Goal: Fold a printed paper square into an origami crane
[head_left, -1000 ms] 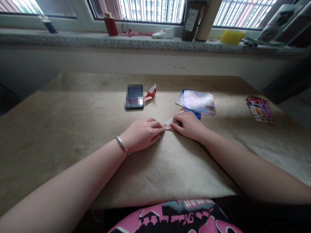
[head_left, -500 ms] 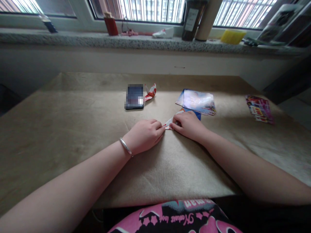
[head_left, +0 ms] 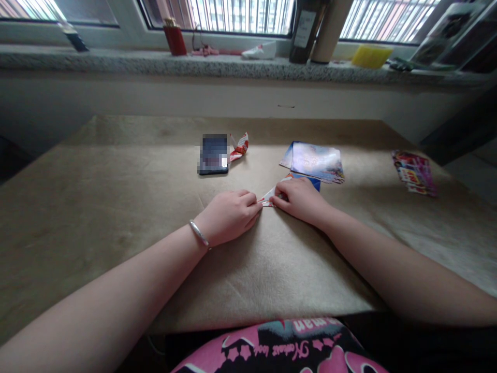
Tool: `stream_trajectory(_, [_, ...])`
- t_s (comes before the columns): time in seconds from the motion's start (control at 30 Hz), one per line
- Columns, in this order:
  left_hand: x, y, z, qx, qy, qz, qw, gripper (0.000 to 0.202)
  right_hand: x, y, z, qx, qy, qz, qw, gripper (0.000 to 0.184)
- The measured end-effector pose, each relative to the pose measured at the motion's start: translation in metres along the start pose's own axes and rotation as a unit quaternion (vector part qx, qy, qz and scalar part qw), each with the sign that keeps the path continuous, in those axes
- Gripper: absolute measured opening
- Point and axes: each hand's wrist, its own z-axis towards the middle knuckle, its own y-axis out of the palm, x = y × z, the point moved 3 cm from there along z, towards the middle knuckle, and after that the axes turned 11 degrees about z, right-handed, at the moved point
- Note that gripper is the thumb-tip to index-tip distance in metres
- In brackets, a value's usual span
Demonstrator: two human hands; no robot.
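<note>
A folded piece of paper (head_left: 268,197), white with red and orange print, lies on the table between my hands. My left hand (head_left: 235,215), with a silver bangle at the wrist, has its fingers pressed together on the paper's left tip. My right hand (head_left: 301,199) is closed, thumb and curled fingers on the paper's right part, and covers much of it. A blue sheet (head_left: 314,183) shows behind the right hand. Just beyond it lie several glossy bluish sheets (head_left: 317,161), overlapping.
A dark phone (head_left: 213,154), blurred out, lies at the back left beside a crumpled red and white paper (head_left: 239,147). Pink printed cards (head_left: 414,173) are at the right. Bottles and a yellow block (head_left: 371,56) stand on the windowsill (head_left: 155,67) behind the table (head_left: 116,197).
Both hands stay on the folded paper in nearly the same place. The whole view has shifted very slightly.
</note>
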Motion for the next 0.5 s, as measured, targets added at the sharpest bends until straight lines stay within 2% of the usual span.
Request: stream_trajectory(0.5, [-0.0027,-0.0014,-0.0007,-0.032,0.005,-0.002,0.999,0.024,0.0008,0.001,-0.0011,0.009,0.006,-0.003,1.0,0.023])
